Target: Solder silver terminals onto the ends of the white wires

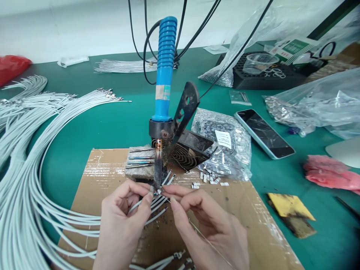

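A blue-handled soldering iron (pixel 165 71) stands tip-down in a dark metal stand (pixel 182 127) on a brown cardboard sheet (pixel 242 213). My left hand (pixel 120 221) pinches the end of a thin white wire (pixel 137 204) right under the iron's tip. My right hand (pixel 210 228) is closed on a thin strand of solder wire (pixel 206 240) and touches it to the same spot. More white wire ends (pixel 159 204) fan out between the two hands.
A big bundle of white wires (pixel 25 180) curves along the left of the green table. Bags of small metal parts (pixel 225 146), loose terminals (pixel 209 179), a phone (pixel 264 133), a yellow sponge (pixel 289 208) and pink cloth (pixel 332 174) lie to the right.
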A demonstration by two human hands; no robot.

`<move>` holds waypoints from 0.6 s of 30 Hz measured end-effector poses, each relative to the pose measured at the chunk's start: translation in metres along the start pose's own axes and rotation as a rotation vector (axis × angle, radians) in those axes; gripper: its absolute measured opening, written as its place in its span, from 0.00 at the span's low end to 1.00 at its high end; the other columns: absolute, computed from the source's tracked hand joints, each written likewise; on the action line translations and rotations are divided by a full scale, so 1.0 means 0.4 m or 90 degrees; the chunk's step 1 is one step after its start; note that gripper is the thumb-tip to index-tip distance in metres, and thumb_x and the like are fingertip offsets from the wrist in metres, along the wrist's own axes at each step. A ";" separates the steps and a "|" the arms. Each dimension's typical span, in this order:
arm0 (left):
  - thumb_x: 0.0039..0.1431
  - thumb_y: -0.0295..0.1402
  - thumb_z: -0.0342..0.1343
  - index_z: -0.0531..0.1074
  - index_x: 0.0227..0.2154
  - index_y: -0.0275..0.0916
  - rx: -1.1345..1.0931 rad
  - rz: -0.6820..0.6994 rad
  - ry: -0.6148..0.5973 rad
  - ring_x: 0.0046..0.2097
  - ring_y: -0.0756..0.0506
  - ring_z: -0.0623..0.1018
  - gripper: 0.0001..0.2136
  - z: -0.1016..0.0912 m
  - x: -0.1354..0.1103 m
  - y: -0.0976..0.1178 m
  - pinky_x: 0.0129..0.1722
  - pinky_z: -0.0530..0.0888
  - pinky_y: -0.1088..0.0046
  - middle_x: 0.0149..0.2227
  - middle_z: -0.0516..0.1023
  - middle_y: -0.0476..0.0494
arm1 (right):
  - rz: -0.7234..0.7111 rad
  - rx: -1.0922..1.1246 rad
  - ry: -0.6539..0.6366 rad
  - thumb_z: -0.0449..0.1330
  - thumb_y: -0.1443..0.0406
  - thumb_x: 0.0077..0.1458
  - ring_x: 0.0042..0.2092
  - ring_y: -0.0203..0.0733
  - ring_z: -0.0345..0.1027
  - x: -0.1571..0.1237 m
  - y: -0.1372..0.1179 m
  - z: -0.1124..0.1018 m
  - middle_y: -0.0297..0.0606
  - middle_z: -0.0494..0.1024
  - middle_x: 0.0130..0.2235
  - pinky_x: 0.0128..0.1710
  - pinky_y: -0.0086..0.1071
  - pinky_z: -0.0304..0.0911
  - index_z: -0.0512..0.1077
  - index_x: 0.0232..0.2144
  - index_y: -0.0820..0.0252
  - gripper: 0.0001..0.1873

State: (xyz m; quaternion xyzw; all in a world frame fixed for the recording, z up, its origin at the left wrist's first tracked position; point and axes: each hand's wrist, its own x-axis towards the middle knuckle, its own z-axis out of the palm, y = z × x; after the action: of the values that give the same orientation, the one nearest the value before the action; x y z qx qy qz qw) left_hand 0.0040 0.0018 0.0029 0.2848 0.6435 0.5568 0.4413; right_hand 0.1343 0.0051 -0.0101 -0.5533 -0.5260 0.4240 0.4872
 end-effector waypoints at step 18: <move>0.46 0.23 0.68 0.78 0.20 0.38 0.005 0.007 -0.004 0.29 0.51 0.81 0.06 -0.010 0.007 -0.004 0.30 0.76 0.85 0.28 0.83 0.49 | -0.018 -0.019 0.009 0.64 0.65 0.59 0.38 0.40 0.84 -0.001 -0.001 0.001 0.37 0.88 0.40 0.41 0.26 0.75 0.71 0.22 0.54 0.13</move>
State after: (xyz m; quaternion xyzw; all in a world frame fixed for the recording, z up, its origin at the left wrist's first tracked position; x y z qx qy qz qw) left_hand -0.0005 0.0020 0.0006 0.2920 0.6428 0.5558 0.4389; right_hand 0.1338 0.0046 -0.0097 -0.5559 -0.5371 0.4051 0.4883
